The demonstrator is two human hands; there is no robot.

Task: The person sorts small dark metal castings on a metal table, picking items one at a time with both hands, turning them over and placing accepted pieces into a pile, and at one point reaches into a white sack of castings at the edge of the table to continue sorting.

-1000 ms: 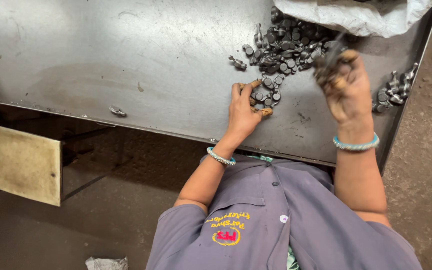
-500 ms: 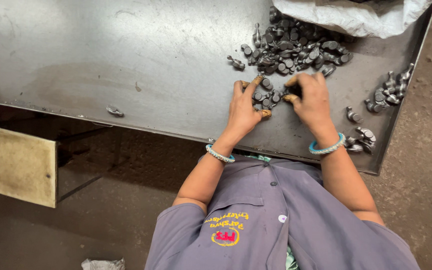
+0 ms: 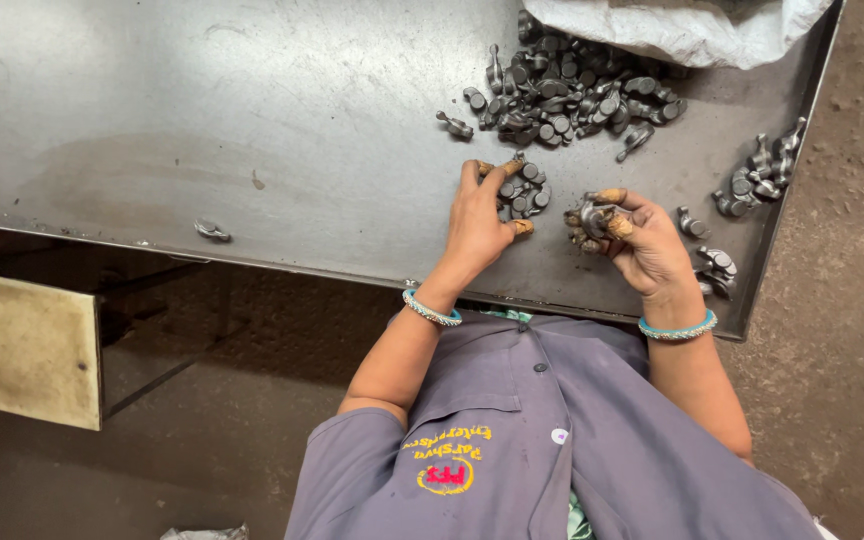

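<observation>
Your right hand, down among the parts half a second ago, has lifted back closed around a few small grey metal pieces, while your left hand stays spread over the little cluster below the big heap on the steel table.

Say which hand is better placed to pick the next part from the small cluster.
Left. The left hand lies flat, fingers touching the small cluster; the right hand is already closed around several parts.

dark grey metal parts, grey steel table, turquoise bangles.
</observation>
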